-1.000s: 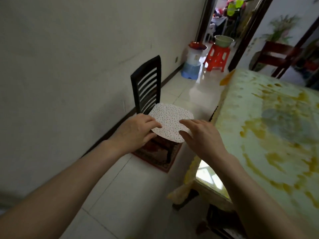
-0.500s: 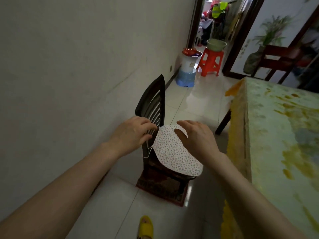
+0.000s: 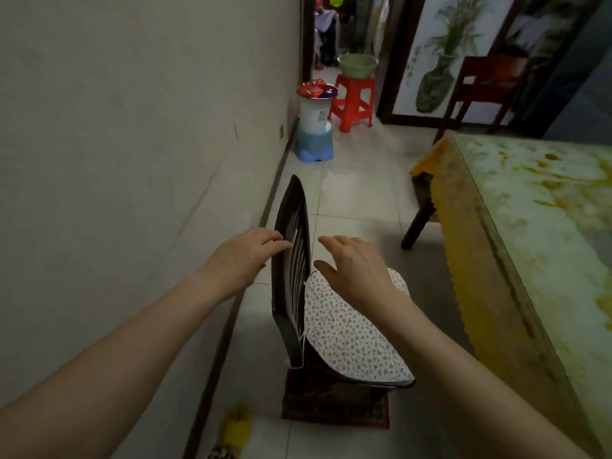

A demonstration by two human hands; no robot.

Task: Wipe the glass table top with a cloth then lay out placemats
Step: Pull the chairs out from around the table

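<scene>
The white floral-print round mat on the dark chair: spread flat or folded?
Spread flat. The white floral-print round mat lies opened out over the dark slatted chair's seat, its rounded edge visible all around, no fold showing.

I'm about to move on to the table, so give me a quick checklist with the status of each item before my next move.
1. Left hand free: ok, fingers straight by the black chair back, holding nothing.
2. Right hand free: ok, open above the floral cushion.
3. Cushion settled on the seat: ok, lying flat.
4. Wiping cloth at hand: not ok, none in view.
5. Placemats at hand: not ok, none in view.
6. Glass table top bare for wiping: cannot tell, only part shows.
</scene>
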